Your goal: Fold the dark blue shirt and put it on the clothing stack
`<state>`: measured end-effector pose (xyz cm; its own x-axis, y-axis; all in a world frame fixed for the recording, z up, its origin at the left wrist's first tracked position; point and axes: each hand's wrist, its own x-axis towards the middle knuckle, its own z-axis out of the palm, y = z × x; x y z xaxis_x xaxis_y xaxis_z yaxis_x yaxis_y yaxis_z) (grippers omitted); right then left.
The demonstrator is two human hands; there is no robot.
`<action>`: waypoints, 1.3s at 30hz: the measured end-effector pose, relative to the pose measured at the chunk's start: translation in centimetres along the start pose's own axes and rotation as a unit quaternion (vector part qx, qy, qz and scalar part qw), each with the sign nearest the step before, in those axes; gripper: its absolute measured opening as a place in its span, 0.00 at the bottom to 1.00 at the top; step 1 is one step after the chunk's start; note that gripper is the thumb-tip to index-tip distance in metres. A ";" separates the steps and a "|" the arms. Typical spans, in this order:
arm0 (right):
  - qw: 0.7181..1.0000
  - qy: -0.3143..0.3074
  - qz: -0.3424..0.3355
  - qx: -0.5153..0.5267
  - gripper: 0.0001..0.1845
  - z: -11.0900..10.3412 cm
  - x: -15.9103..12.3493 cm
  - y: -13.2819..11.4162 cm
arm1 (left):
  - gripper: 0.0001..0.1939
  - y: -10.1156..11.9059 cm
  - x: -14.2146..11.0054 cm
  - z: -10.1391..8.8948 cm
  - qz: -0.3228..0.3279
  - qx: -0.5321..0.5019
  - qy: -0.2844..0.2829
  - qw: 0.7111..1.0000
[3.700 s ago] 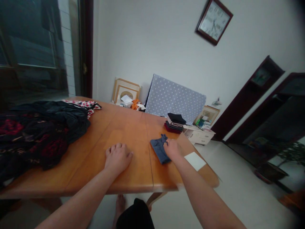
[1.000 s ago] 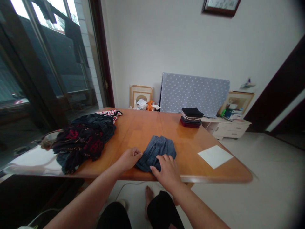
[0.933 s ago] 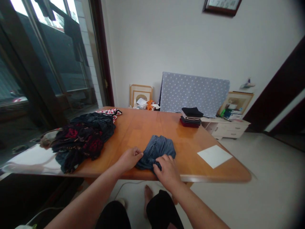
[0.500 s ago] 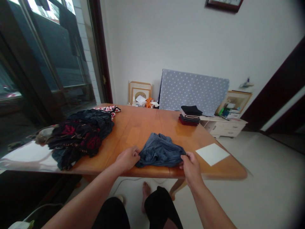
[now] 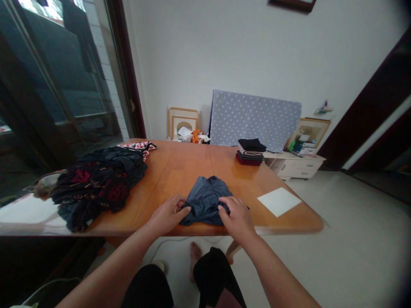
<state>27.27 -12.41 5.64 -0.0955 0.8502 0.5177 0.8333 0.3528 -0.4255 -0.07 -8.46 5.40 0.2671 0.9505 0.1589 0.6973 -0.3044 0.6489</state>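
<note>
A crumpled dark-blue denim garment (image 5: 207, 194) lies near the front edge of the wooden table, between my hands. My left hand (image 5: 169, 214) rests at its left edge, thumb and fingers apart, the thumb touching the cloth. Over the right part of the garment lies my right hand (image 5: 236, 216), with its fingers stretched across the fabric and the thumb spread away from them. A small end of cloth shows beyond its right side. The fabric under the right palm is hidden.
A heap of dark clothes (image 5: 99, 182) covers the left of the wooden table (image 5: 173, 160). A folded stack of clothes (image 5: 250, 152) stands at the back right, and a white sheet (image 5: 278, 201) lies at the right. Behind are a dotted cloth (image 5: 253, 119) and a white cabinet (image 5: 297, 167).
My right hand has moved left from the garment's right edge onto its top, and the garment looks narrower. My left hand's fingers have spread from a pinch. The view has shifted slightly.
</note>
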 end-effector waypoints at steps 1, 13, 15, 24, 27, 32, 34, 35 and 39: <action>1.000 -0.022 -0.017 -0.014 0.18 0.6 0.6 -0.8 | 0.21 0.3 -0.3 -0.2 0.015 0.012 0.002 1.000; 0.986 0.031 0.165 0.002 0.15 0.8 1.9 1.6 | 0.07 1.5 -2.3 -0.5 0.087 0.105 -0.048 0.990; 0.973 0.058 0.221 -0.026 0.15 -0.4 1.0 3.6 | 0.05 1.4 -2.1 -0.5 0.094 0.107 -0.044 0.989; 0.960 0.110 0.249 -0.068 0.12 -3.0 -2.7 6.6 | 0.17 1.0 -2.0 -0.9 0.120 0.085 -0.065 0.987; 0.986 0.089 0.142 -0.007 0.12 -1.9 -2.3 3.5 | 0.14 0.8 -1.9 -1.0 0.135 0.064 -0.075 0.986; 1.000 -0.014 -0.021 0.013 0.14 0.7 -1.9 -3.4 | 0.07 0.8 -1.2 -0.6 0.135 0.041 -0.058 0.988; 0.997 -0.061 -0.055 -0.015 0.20 1.8 -2.0 -5.8 | 0.07 1.0 -1.0 -0.4 0.134 0.035 -0.055 0.989; 0.995 -0.077 -0.060 -0.031 0.25 2.3 -2.0 -6.7 | 0.07 1.1 -1.0 -0.3 0.135 0.030 -0.053 0.989; 0.991 -0.097 -0.034 -0.086 0.29 4.3 -1.9 -8.8 | 0.04 1.9 -1.3 0.0 0.116 -0.013 -0.060 0.991</action>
<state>17.82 -15.46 5.24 -0.2436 0.8921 0.3807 0.9007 0.3537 -0.2524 0.94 -10.30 6.43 0.4970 0.8399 0.2181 0.5906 -0.5115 0.6241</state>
